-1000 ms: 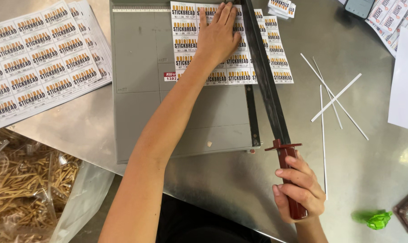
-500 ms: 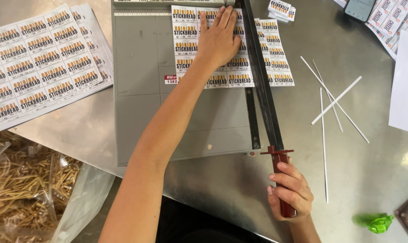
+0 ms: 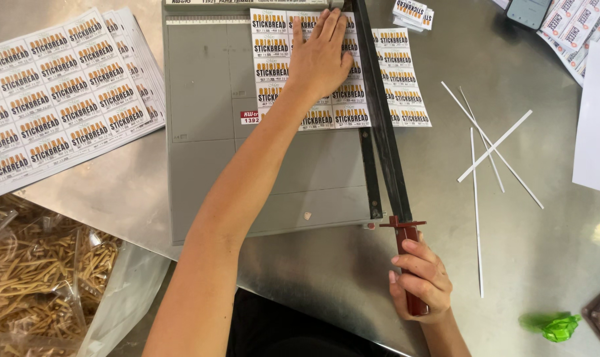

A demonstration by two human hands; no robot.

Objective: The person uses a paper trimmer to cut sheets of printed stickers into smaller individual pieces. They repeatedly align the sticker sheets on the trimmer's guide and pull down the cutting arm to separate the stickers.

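Top centre, the left hand (image 3: pixel 321 58) lies flat, fingers spread, on a label sheet (image 3: pixel 283 66) — fingertips beside the cutter blade (image 3: pixel 378 119), risking a nick. The right hand (image 3: pixel 420 283) is clenched on the red handle (image 3: pixel 411 264) — lower right.

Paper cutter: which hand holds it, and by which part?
The right hand grips the paper cutter by the dark red handle of its blade arm. The left hand presses the label sheet flat.

Label sheet (image 3: pixel 326 73) lies flat under the trimmer's seemingly lowered, red-handled blade arm (image 3: pixel 383 132).
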